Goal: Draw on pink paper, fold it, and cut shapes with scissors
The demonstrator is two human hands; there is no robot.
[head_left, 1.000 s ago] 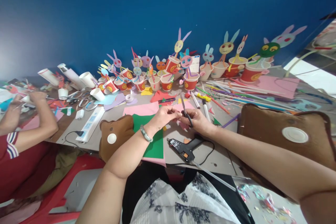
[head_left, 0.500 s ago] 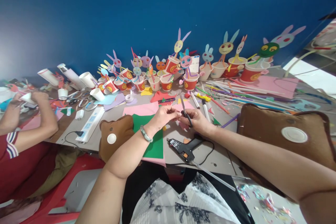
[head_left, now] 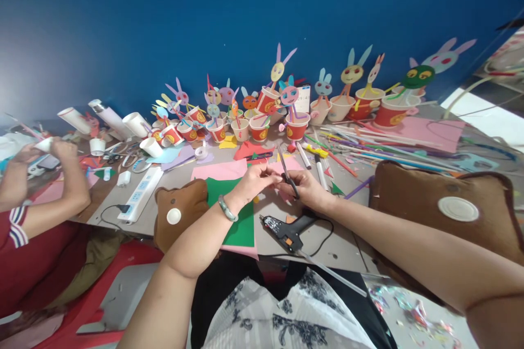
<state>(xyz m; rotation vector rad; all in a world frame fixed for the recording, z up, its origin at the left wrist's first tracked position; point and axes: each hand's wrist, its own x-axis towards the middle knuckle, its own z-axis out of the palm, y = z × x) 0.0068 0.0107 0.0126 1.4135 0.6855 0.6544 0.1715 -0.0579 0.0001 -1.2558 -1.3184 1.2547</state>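
Note:
My right hand [head_left: 305, 188] is closed around a pair of scissors [head_left: 287, 174], whose blades point up and away from me. Close against it, my left hand [head_left: 262, 180] is pinched; whatever sits between its fingertips is too small and hidden to name. Both hands hover over the table beside a green paper sheet [head_left: 237, 223] that lies on pink paper. Below them rests a black hot glue gun [head_left: 286, 233] with a clear glue stick [head_left: 333, 272] sticking out of its back.
Paper cups with rabbit-faced figures [head_left: 297, 125] line the blue wall. Pipe cleaners [head_left: 380, 144] lie at right, near a large brown cushion [head_left: 442, 212]. A smaller brown cushion [head_left: 180, 212] and a power strip [head_left: 141, 193] are at left. There a co-worker's hands [head_left: 63, 152] hold a white cup.
My hands and the scissors stay almost where they were. At left, the co-worker's hands and white cup have shifted slightly, and the coloured piece by the cup has tilted upward.

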